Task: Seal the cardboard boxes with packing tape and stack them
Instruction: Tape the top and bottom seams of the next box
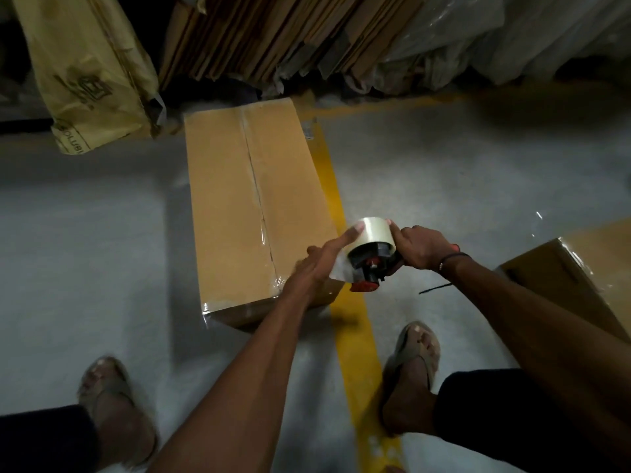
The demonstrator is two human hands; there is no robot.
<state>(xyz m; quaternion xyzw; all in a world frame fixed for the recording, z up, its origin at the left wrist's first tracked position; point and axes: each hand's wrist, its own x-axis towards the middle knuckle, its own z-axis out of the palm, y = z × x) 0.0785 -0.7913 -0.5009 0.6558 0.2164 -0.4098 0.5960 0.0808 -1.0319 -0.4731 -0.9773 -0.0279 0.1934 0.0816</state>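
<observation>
Clear tape could have folded back and stuck to itself, because your left hand (pixel 316 264) pinched its loose end while your right hand (pixel 421 249) wrapped the tape dispenser (pixel 370 257) beside the box (pixel 239 206) on the floor.

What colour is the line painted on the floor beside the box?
Yellow. The floor line shows best in the head view, running along the right side of the box.
</observation>
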